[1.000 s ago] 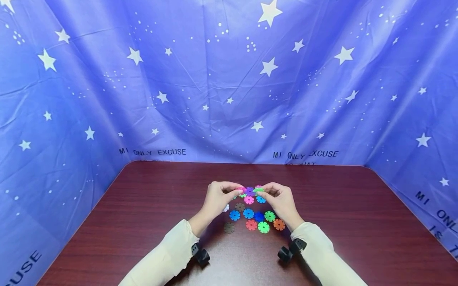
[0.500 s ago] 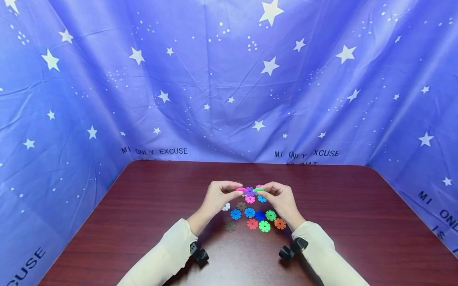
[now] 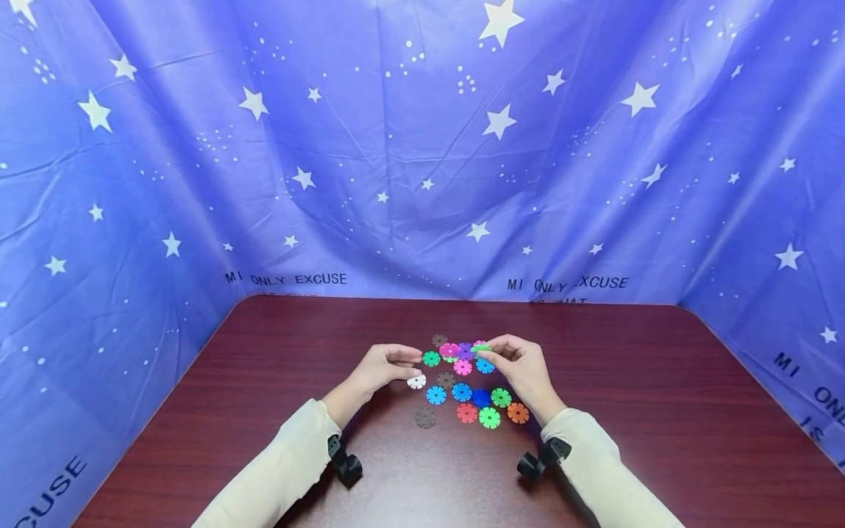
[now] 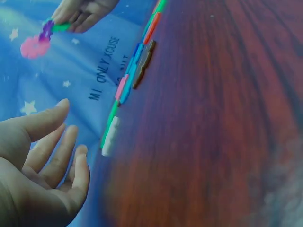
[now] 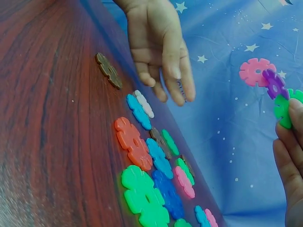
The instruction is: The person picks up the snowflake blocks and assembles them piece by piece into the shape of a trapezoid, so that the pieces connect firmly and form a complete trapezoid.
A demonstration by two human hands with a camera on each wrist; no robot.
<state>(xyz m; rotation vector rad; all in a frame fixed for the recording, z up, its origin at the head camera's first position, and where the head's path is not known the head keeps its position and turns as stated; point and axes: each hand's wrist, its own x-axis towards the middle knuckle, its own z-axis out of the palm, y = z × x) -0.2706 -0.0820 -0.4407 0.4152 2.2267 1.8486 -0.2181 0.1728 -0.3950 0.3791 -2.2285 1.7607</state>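
My right hand (image 3: 526, 370) pinches a green notched plastic disc (image 5: 282, 112) between thumb and fingers. Slotted into it is a purple disc (image 5: 274, 84), with a pink disc (image 5: 255, 72) joined at the far end. This three-piece chain is held up above the table, as both wrist views show. My left hand (image 3: 376, 372) holds nothing; its fingers are spread and relaxed, thumb apart. In the head view its fingertips lie close to a teal-green disc (image 3: 431, 358) and a white disc (image 3: 416, 382).
Several loose notched discs lie on the dark red wooden table (image 3: 277, 411), among them a blue disc (image 3: 436, 395), a red disc (image 3: 466, 413), an orange disc (image 3: 518, 413) and a brown disc (image 3: 425, 418). A starry blue curtain (image 3: 396, 147) surrounds the table's back and sides.
My left hand has let go of the pink disc and drawn back to the left, its fingers parting. The right hand stays nearly in place, still holding the joined discs.
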